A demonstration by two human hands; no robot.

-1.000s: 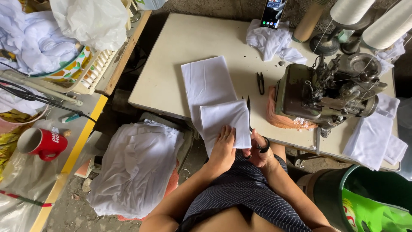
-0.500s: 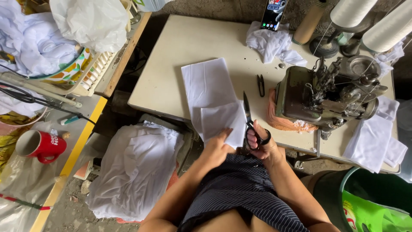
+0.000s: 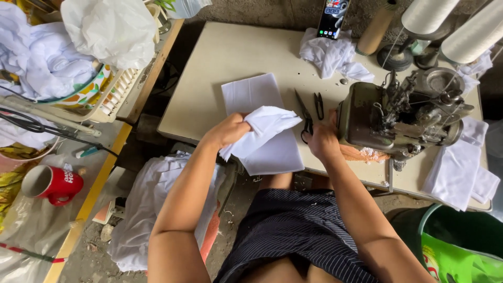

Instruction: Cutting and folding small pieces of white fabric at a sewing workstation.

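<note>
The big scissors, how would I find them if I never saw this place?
Start at the grey-green metal sewing machine on the cream table. Just left of it, by the right hand, lie the long dark scissors. They are far bigger than the small black snips beside them.

Two hands are being seen — the left hand (image 3: 230, 130) and the right hand (image 3: 322, 140). One pair of scissors (image 3: 304, 116) and one small thread snip (image 3: 319, 104) are lying at twelve o'clock of the right hand. One sewing machine (image 3: 398, 118), one phone (image 3: 332, 15), one red mug (image 3: 52, 184) and three thread cones (image 3: 424, 15) are being counted — cones at one o'clock.
</note>
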